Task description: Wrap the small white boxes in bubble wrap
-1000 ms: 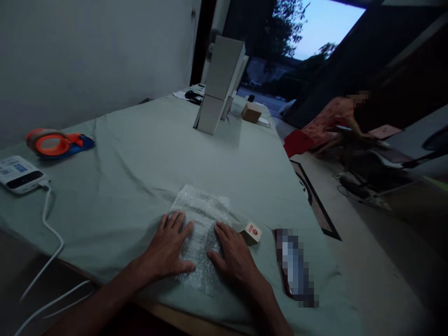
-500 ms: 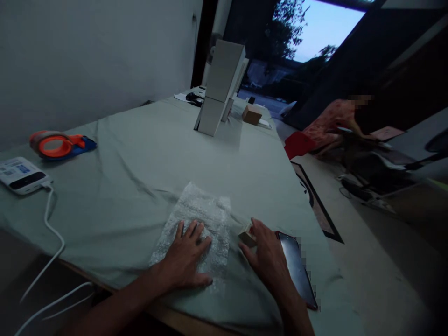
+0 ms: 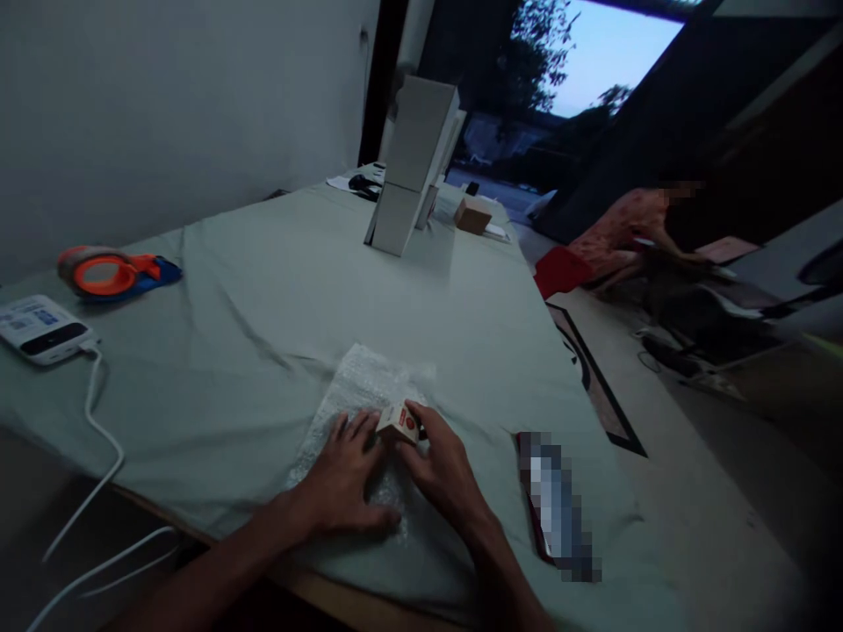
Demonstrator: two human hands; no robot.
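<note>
A sheet of bubble wrap [image 3: 359, 373] lies on the cloth-covered table near its front edge. My left hand [image 3: 349, 478] rests on the wrap with its fingers spread. My right hand [image 3: 438, 456] grips a small light-coloured box [image 3: 398, 424] with red print between thumb and fingers. The box is over the wrap, close by the left fingertips; whether it touches the wrap is hard to tell. To the right of my right hand lies a phone [image 3: 557, 509], partly blurred out.
An orange and blue tape dispenser [image 3: 109, 272] and a white device [image 3: 46, 329] with a cable are on the left. Tall white boxes [image 3: 412, 167] stand farther back, beside a small brown carton [image 3: 472, 215]. At the right, a person [image 3: 619, 233] sits beyond the table.
My right hand has moved left with the small box, from beside the phone to over the bubble wrap. My left hand stays on the wrap.
</note>
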